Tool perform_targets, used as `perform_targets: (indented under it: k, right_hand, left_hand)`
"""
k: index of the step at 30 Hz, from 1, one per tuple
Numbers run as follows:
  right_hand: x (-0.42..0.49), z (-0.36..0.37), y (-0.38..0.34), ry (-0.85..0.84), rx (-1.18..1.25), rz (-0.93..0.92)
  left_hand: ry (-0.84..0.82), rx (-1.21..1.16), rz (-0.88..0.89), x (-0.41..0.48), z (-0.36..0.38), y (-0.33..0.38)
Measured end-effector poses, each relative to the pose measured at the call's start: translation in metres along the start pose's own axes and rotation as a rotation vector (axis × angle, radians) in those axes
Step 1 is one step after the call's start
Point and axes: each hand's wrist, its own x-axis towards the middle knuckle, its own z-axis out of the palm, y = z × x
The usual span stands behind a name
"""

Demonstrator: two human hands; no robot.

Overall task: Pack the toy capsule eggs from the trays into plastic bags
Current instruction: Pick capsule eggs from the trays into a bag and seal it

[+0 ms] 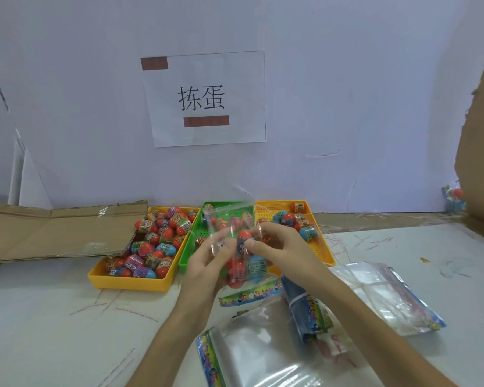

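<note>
While our left hand (207, 258) is gripping the clear plastic bag (235, 216) from below, fingers curled round it to bear the weight of the capsule eggs (242, 268) inside, our right hand (280, 244) is pinching the bag around an orange egg (244, 234) near the top, probably working it down among the others. We are holding the bag just over the green tray (192, 247), between the left yellow tray (129, 283) and the right yellow tray (268, 212), likely for short reaches, while empty bags (263, 339) are lying on the bench (53, 317).

Paper sign (207, 99) on white wall (361, 79); flattened cardboard (53, 233) lying left; cardboard panel (481, 129) at right edge.
</note>
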Motion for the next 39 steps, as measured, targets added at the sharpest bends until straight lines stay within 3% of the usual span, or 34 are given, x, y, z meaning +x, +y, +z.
perform_targets:
  k: [4,15,23,27,34,39]
  right_hand:
    - [0.001,0.001,0.002,0.023,0.061,-0.012]
    - [0.000,0.005,0.002,-0.014,0.103,-0.018]
    - [0.001,0.004,0.002,0.016,0.083,-0.026]
    - [0.000,0.005,0.002,-0.011,0.105,-0.019]
    - [0.000,0.008,0.005,-0.014,0.026,-0.011]
    - [0.000,0.010,0.008,0.000,-0.122,0.002]
  left_hand:
    - [-0.048,0.065,-0.017,0.002,-0.002,-0.006]
    - [0.010,0.184,0.059,0.003,-0.006,-0.010]
    - [-0.044,0.124,0.072,0.000,-0.002,-0.007]
    - [0.026,0.112,0.086,0.000,-0.002,-0.006]
    - [0.036,0.145,0.117,0.001,-0.005,-0.006]
    - [-0.039,0.351,0.219,-0.003,-0.002,-0.009]
